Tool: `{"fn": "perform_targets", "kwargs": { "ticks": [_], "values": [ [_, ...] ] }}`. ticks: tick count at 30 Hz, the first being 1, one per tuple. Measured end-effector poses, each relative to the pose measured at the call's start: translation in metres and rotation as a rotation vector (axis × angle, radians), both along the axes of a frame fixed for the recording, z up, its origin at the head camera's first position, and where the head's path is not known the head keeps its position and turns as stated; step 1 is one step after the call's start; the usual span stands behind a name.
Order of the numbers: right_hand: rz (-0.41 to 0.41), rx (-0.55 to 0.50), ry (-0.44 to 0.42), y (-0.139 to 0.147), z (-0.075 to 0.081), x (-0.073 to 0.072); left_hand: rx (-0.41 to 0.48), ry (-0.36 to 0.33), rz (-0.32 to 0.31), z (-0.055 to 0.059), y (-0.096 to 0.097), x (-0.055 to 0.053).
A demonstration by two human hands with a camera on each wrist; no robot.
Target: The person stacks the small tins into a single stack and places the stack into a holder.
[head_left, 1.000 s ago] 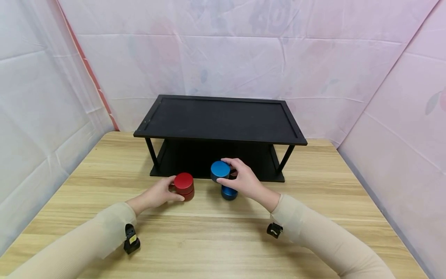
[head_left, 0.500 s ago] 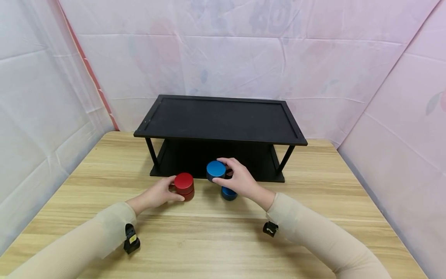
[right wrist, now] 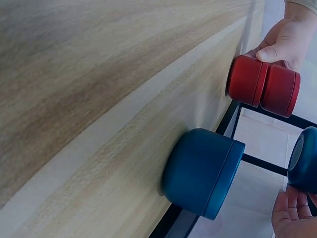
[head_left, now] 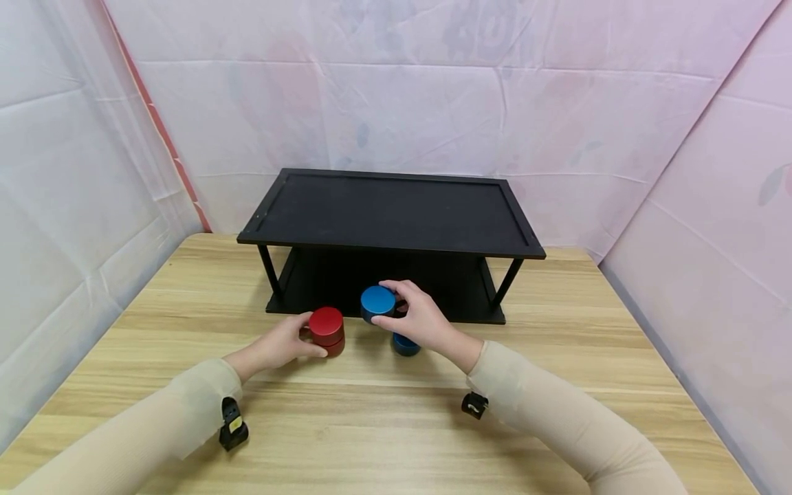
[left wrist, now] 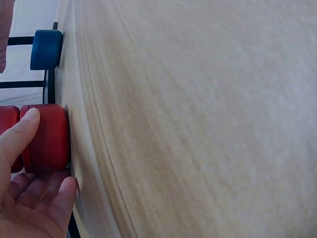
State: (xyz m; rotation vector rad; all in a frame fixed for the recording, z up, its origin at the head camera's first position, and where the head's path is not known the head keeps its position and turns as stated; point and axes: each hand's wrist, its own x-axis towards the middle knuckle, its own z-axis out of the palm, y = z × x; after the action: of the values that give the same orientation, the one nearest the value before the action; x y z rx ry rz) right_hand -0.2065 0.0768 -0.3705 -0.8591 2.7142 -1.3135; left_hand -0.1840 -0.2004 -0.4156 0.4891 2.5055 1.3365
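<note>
Two round red tins are stacked on the table, the upper red tin (head_left: 326, 324) on the lower red tin (right wrist: 243, 82). My left hand (head_left: 281, 348) holds the lower one, the thumb on one side and the fingers on the other. In my right hand (head_left: 425, 322) is a round blue tin (head_left: 378, 302), gripped by its side and held in the air right of the red stack. Another blue tin (right wrist: 200, 171) stands on the table, partly covered by the right hand in the head view. Both blue tins look lidded or rimmed.
Behind the tins stands a black two-tier rack (head_left: 390, 213), its lower shelf close behind both hands. The wooden table (head_left: 346, 433) carries it all. Pale cloth sheets (head_left: 408, 103) hang at the back and sides.
My right hand has moved a little to the left, carrying the held blue tin nearer to the red stack. The left hand and the red tins have stayed in place.
</note>
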Motion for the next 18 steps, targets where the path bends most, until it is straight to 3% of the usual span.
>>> {"fn": "perform_targets", "kwargs": {
  "ticks": [18],
  "values": [
    [0.033,-0.006,0.005,-0.016,0.003,0.001,-0.024,-0.001,0.018,-0.001,0.000,-0.001]
  ]
}}
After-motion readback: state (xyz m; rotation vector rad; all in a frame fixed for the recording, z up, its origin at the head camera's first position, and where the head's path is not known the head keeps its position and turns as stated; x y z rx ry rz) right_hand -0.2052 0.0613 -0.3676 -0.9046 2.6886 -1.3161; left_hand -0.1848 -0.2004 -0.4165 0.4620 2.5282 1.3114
